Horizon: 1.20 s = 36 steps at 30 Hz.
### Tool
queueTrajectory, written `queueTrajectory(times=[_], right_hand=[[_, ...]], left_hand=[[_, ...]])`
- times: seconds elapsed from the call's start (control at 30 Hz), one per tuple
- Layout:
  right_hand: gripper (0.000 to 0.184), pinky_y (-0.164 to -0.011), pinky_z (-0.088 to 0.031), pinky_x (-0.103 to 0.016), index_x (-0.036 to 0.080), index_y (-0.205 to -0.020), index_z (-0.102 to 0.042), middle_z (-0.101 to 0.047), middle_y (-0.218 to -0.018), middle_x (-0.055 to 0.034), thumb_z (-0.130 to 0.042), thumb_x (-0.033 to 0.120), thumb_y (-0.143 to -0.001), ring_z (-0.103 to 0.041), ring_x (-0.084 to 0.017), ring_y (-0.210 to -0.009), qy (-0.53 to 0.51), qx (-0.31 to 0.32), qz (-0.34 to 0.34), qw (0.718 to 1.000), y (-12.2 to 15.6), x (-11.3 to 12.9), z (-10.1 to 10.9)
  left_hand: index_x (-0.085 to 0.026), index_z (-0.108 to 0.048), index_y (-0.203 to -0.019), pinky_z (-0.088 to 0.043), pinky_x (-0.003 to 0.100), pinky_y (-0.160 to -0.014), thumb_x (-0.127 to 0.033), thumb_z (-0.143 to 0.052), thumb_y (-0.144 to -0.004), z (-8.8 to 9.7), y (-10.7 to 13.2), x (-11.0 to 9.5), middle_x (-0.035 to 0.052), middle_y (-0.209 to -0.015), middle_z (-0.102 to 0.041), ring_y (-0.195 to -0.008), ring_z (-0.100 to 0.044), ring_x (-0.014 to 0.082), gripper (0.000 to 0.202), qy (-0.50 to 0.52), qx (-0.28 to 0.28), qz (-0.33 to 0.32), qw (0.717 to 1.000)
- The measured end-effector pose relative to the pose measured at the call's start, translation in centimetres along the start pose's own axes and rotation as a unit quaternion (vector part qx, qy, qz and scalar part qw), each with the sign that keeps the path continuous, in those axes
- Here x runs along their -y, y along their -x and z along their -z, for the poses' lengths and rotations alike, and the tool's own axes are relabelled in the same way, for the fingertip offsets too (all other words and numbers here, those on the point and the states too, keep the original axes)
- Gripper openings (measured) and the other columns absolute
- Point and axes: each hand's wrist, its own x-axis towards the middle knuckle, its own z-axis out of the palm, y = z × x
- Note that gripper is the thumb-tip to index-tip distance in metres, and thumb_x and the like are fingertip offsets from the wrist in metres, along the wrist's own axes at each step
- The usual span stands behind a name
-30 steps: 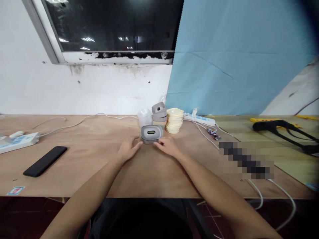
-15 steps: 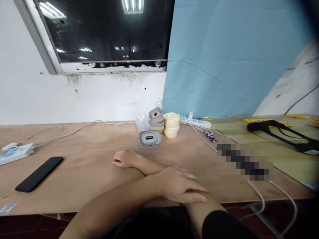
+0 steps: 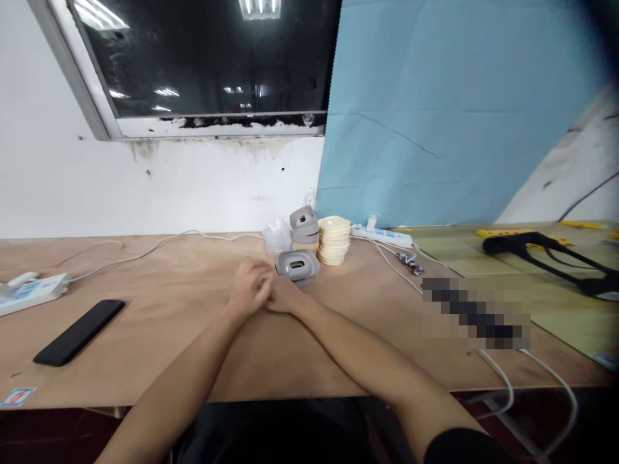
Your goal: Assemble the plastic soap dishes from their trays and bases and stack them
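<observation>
My left hand (image 3: 251, 283) is over the middle of the table, blurred, with its fingers bent in toward my right hand. My right hand (image 3: 283, 295) lies close against it, and its fingers are mostly hidden. Just beyond both hands is a grey oval plastic shell (image 3: 285, 260) with a slot in its floor, tilted slightly and sitting over another grey part. Whether a hand touches the shell cannot be made out. Behind it stand a stack of grey shells (image 3: 304, 224), a stack of cream plastic parts (image 3: 334, 241) and clear plastic pieces (image 3: 276, 237).
A black phone-like slab (image 3: 80, 332) lies at the left near a white power strip (image 3: 36, 293). Another power strip (image 3: 384, 236) sits by the blue sheet (image 3: 411, 129). Cables cross the table's right side. A black frame-shaped object (image 3: 546, 258) lies far right.
My left hand has come off my right forearm and moved forward and left, beside my right hand. The right hand has shifted right and forward. The grey shell has shifted slightly right and tilted.
</observation>
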Motion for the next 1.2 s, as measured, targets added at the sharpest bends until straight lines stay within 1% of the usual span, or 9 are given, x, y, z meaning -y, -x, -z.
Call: queueTrajectory(times=[0.03, 0.1, 0.2, 0.27, 0.43, 0.53, 0.63, 0.93, 1.2], right_hand=[[0.021, -0.066, -0.043, -0.028, 0.019, -0.071, -0.064, -0.061, -0.066, -0.0038, -0.053, 0.031, -0.085, -0.056, -0.016, -0.07, 0.095, 0.031, 0.032, 0.994, 0.6, 0.3, 0.4], [0.019, -0.065, -0.044, -0.028, 0.019, -0.077, -0.067, -0.064, -0.071, -0.0042, -0.053, 0.029, -0.086, -0.057, -0.015, -0.068, 0.229, 0.056, 0.084, 0.968, 1.8, 1.2, 1.3], [0.019, -0.063, -0.043, -0.027, 0.022, -0.079, -0.066, -0.063, -0.068, -0.0022, -0.051, 0.028, -0.088, -0.056, -0.014, -0.064, 0.309, 0.029, 0.149, 0.939, 2.9, 2.2, 2.7], [0.017, -0.065, -0.044, -0.029, 0.023, -0.082, -0.066, -0.063, -0.069, -0.0028, -0.051, 0.027, -0.088, -0.057, -0.016, -0.066, 0.33, -0.049, 0.154, 0.93, 3.0, 2.0, 4.3], [0.02, -0.087, -0.044, -0.039, 0.019, -0.098, -0.064, -0.062, -0.094, -0.0103, -0.049, 0.028, -0.087, -0.056, -0.024, -0.094, 0.387, -0.335, 0.019, 0.859, 3.2, -1.5, 11.6], [0.03, -0.096, -0.039, -0.045, 0.016, -0.108, -0.062, -0.055, -0.109, -0.0143, -0.049, 0.033, -0.087, -0.051, -0.027, -0.108, 0.446, -0.394, -0.073, 0.8, 4.3, -3.8, 15.5], [0.037, -0.101, -0.034, -0.048, 0.016, -0.115, -0.06, -0.049, -0.12, -0.0164, -0.046, 0.037, -0.088, -0.045, -0.029, -0.117, 0.472, -0.411, -0.124, 0.77, 4.9, -5.0, 17.7], [0.046, -0.106, -0.027, -0.054, 0.023, -0.13, -0.053, -0.029, -0.146, -0.0155, -0.041, 0.043, -0.091, -0.03, -0.033, -0.134, 0.457, -0.322, -0.205, 0.803, 2.5, -5.1, 18.9], [0.038, -0.105, -0.029, -0.053, 0.017, -0.107, -0.065, -0.043, -0.138, -0.0182, -0.052, 0.044, -0.085, -0.041, -0.033, -0.126, 0.443, -0.286, -0.228, 0.818, 1.4, -5.7, 20.3]], left_hand=[[-0.022, -0.064, -0.102, -0.046, 0.043, -0.093, -0.031, -0.051, -0.089, 0.3, -0.1, 1.1, 0.0085, -0.104, -0.066, -0.1, -0.06, 0.0227, 0.02, -0.018, -0.058, 0.033, 0.998], [-0.02, -0.063, -0.101, -0.046, 0.04, -0.093, -0.032, -0.052, -0.089, 0.4, 0.0, 2.6, 0.0075, -0.101, -0.065, -0.101, -0.059, 0.0218, 0.02, -0.034, -0.091, 0.049, 0.994], [-0.02, -0.063, -0.106, -0.046, 0.038, -0.094, -0.033, -0.05, -0.09, -0.5, 0.3, 2.8, 0.0083, -0.105, -0.063, -0.103, -0.057, 0.0212, 0.024, -0.038, -0.02, 0.032, 0.999], [-0.02, -0.06, -0.118, -0.044, 0.039, -0.097, -0.037, -0.05, -0.09, -1.6, 0.6, 2.0, 0.011, -0.118, -0.058, -0.112, -0.054, 0.0228, 0.034, -0.046, 0.04, 0.014, 0.998], [-0.026, -0.059, -0.126, -0.029, 0.053, -0.107, -0.056, -0.059, -0.08, -4.3, 0.9, 0.0, 0.0125, -0.147, -0.035, -0.137, -0.027, 0.0372, 0.055, -0.1, 0.186, -0.06, 0.976], [-0.029, -0.065, -0.116, -0.019, 0.059, -0.109, -0.054, -0.06, -0.079, -4.9, 0.9, 0.4, 0.0093, -0.144, -0.041, -0.137, -0.025, 0.038, 0.045, -0.146, 0.217, -0.033, 0.965], [-0.028, -0.067, -0.109, -0.015, 0.057, -0.11, -0.05, -0.061, -0.08, -4.5, 0.8, 1.4, 0.0084, -0.131, -0.052, -0.128, -0.038, 0.0327, 0.036, -0.176, 0.202, 0.003, 0.964], [-0.024, -0.07, -0.085, -0.022, 0.051, -0.106, -0.043, -0.061, -0.08, -2.8, 0.4, 3.6, 0.0084, -0.108, -0.061, -0.107, -0.05, 0.0283, 0.022, -0.247, 0.122, 0.098, 0.956], [-0.023, -0.07, -0.08, -0.023, 0.049, -0.104, -0.049, -0.056, -0.081, -1.8, 0.5, 4.4, 0.0084, -0.104, -0.063, -0.105, -0.049, 0.0295, 0.029, -0.293, 0.078, 0.188, 0.934]])
